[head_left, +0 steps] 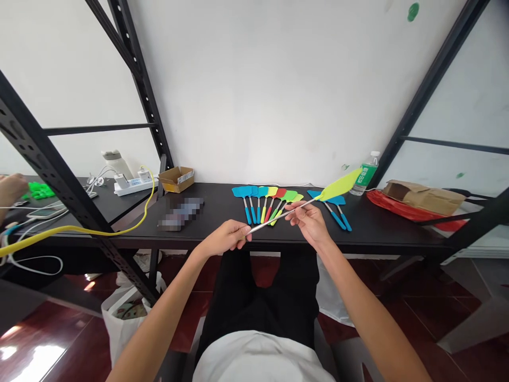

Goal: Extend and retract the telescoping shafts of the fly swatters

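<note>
A yellow-green fly swatter (340, 184) with a long thin metal rod is held slantwise above the front of the black table (214, 212). My left hand (229, 235) is closed around the rod's lower end, its grip hidden in the fingers. Near the swatter's head, my right hand (308, 220) pinches the rod between thumb and fingers. Behind the rod lies a row of shorter swatters, among them a blue swatter (239, 193), a red swatter (280, 193) and a green swatter (290, 197). Farther right are two more blue swatters (339, 200), partly behind the yellow-green head.
At the right stand a water bottle (366, 174) and a brown paper package (423, 197) on red plastic. An opened cardboard box (177, 179) sits left. Black rack posts (149, 101) flank the table. A yellow cable (135, 225) crosses the left side. Another person's hand (14, 190) shows far left.
</note>
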The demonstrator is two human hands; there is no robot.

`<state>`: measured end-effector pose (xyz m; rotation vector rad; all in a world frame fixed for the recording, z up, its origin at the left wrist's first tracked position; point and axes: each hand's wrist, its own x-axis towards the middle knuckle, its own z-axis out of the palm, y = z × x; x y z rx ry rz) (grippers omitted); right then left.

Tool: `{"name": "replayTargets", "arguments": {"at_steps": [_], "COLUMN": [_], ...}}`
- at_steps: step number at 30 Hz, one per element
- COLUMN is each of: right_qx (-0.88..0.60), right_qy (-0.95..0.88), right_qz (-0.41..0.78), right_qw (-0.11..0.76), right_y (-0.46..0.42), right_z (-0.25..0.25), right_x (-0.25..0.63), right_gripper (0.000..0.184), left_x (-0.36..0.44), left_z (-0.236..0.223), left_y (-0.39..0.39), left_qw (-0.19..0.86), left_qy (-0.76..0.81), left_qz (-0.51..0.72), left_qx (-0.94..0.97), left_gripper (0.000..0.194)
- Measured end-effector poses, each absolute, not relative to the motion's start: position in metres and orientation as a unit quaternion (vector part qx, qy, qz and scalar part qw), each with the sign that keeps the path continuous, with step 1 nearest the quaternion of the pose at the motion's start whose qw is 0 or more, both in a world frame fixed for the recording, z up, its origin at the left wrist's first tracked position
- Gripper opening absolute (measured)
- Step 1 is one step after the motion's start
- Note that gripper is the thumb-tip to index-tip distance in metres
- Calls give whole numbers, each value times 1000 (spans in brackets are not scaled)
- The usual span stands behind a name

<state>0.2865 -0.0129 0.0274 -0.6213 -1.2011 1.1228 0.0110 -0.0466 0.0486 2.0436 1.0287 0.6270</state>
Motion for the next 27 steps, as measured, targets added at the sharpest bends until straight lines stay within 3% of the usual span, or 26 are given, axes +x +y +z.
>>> {"name": "replayTargets", "arguments": {"at_steps": [3,6,15,27], "right_qx": [-278,-285,-302,-337], "right_qy": [-523,-516,-490,-426], "right_qz": [474,455,444,461], "right_qw": [651,667,686,702], "right_y": [-11,-8,-3,-4], "right_z": [25,24,20,19], "right_x": [287,287,284,277], "right_gripper": [32,30,26,35], "left_x": [12,14,25,30], "left_z": [48,48,45,45], "left_y": [-47,-46,-46,-51], "left_qw": [418,395,200,58], "left_qy": [380,394,472,531], "left_qz": [240,262,305,284], "left_qx": [790,788,803,796], "left_gripper": [54,53,45,41]}}
